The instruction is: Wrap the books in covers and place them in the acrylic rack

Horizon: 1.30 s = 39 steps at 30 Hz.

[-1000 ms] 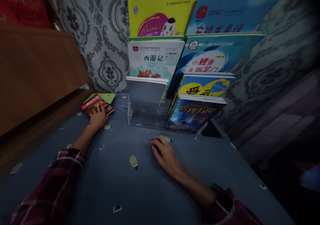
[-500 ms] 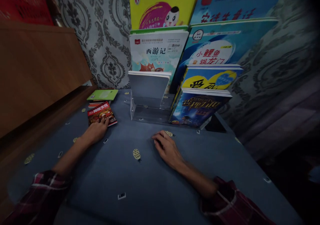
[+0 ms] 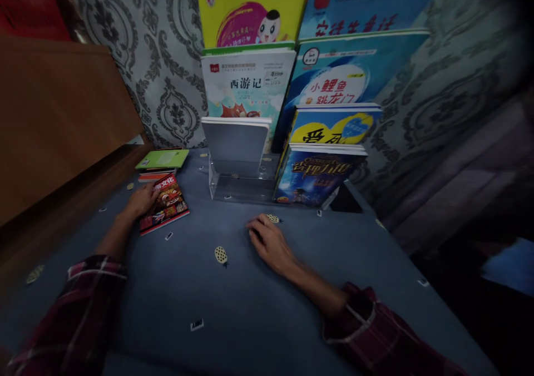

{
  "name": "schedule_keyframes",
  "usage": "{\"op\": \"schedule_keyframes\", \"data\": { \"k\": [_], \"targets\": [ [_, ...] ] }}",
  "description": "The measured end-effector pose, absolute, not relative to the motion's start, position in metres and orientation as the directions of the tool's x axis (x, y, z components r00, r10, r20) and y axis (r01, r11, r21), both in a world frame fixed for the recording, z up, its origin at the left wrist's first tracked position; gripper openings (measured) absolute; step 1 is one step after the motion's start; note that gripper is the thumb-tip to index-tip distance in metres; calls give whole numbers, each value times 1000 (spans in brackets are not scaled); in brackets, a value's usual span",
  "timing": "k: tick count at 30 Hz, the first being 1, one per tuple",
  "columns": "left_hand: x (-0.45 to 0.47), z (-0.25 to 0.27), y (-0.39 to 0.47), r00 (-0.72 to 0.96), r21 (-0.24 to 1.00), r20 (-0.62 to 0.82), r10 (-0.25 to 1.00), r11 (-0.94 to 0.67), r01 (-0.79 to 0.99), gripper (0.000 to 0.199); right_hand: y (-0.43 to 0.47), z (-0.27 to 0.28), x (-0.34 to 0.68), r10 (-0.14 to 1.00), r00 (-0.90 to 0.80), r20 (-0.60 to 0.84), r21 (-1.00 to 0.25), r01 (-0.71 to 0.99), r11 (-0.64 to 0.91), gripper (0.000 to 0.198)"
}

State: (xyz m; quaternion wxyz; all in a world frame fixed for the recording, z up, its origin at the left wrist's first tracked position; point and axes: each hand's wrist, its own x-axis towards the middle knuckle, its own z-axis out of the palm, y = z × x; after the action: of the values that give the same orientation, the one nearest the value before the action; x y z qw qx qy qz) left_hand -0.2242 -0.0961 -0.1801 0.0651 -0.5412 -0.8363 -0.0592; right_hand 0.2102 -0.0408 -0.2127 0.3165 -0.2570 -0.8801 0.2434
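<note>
My left hand (image 3: 142, 199) grips the left edge of a thin red book (image 3: 171, 201) with a colourful cover, its fingertips over part of the title. The book lies slightly turned on the table, just in front of a small stack of books with a green one (image 3: 162, 158) on top. My thumb on that side is hidden. On the tablecloth, my right hand (image 3: 273, 245) rests loosely curled, holding nothing, with a gap between thumb and forefinger. It lies in front of the clear book stand (image 3: 233, 189).
Books stand in tiers in the stand: a grey-backed one (image 3: 237, 145), a white one (image 3: 246, 81), a dark blue one (image 3: 317, 176) and several others. A wooden cabinet (image 3: 62, 120) borders the left. A dark flat object (image 3: 348, 199) lies at the right.
My left hand has gone from the red book's front part to its left edge. The book has come slightly nearer, showing more cover. My right hand stays put; the view has shifted a little.
</note>
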Motion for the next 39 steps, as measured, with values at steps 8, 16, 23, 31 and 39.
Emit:
{"op": "schedule_keyframes", "data": {
  "k": [8,16,23,31,39],
  "targets": [
    [-206,-192,-113,-428,14,160,890,431,902,62,-37,-214,210,643,-643,416,-646,289,706,19],
    [-173,-198,-127,-383,71,202,902,376,924,60,-40,-216,214,672,-624,399,-682,288,672,20],
    [-126,-199,-141,-295,124,187,937,276,953,59,-35,-212,248,669,-637,383,-611,369,701,24],
    [-72,-201,-148,-152,238,212,965,100,966,59,-30,-224,310,719,-602,349,-501,528,685,28],
    [1,-208,-140,-43,282,244,969,-28,959,53,-18,-230,324,799,-449,401,-661,462,591,31]
  ]
}}
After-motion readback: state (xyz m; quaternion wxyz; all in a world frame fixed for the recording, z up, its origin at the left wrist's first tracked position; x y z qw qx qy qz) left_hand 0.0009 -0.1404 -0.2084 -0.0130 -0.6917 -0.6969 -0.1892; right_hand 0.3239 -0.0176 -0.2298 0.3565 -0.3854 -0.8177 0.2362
